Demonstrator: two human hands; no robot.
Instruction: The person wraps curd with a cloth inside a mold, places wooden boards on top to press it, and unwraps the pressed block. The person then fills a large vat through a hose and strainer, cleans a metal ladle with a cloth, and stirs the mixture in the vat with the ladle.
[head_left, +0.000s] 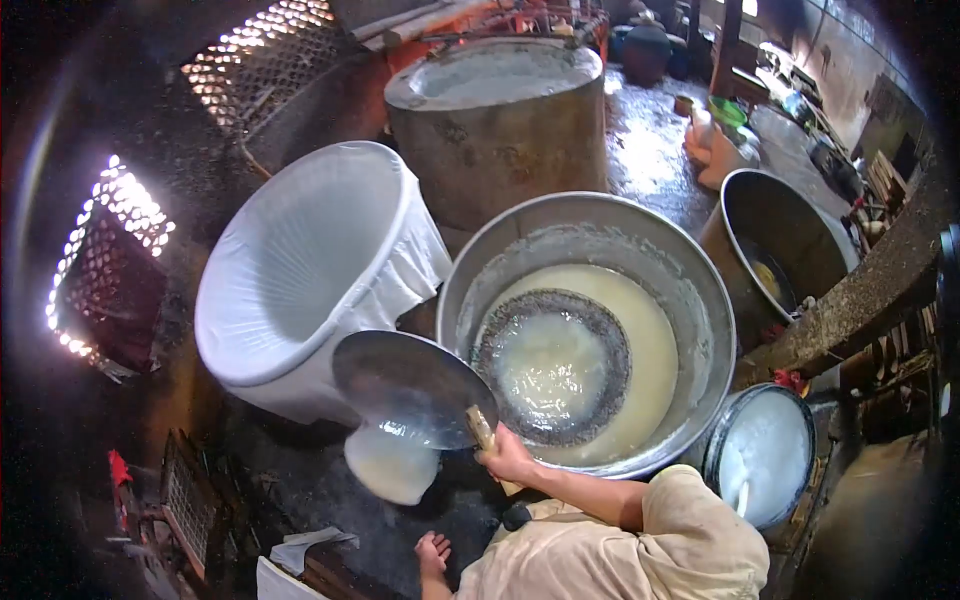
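My right hand [510, 455] is wrapped round the short wooden handle of a wide, shallow metal scoop [405, 375]. The scoop tilts, and a sheet of milky liquid [393, 465] spills off its near edge in mid-air. Right beside it stands a large metal vat [705, 290] of cream-coloured liquid, in which a dark speckled ring [605, 400] encloses a paler, shiny pool. To the left, a big tub lined with white cloth [300, 240] stands close to the scoop. Low in view, my left hand [433, 552] hangs with fingers loosely curled and apart, nothing visible in it.
A round concrete basin [500, 140] with a white surface inside stands behind the vat. At right are another deep metal vat [780, 230] and a black-rimmed bucket of white liquid [765, 455]. Wooden frames [190, 505] lean at lower left. The floor [650, 150] looks wet.
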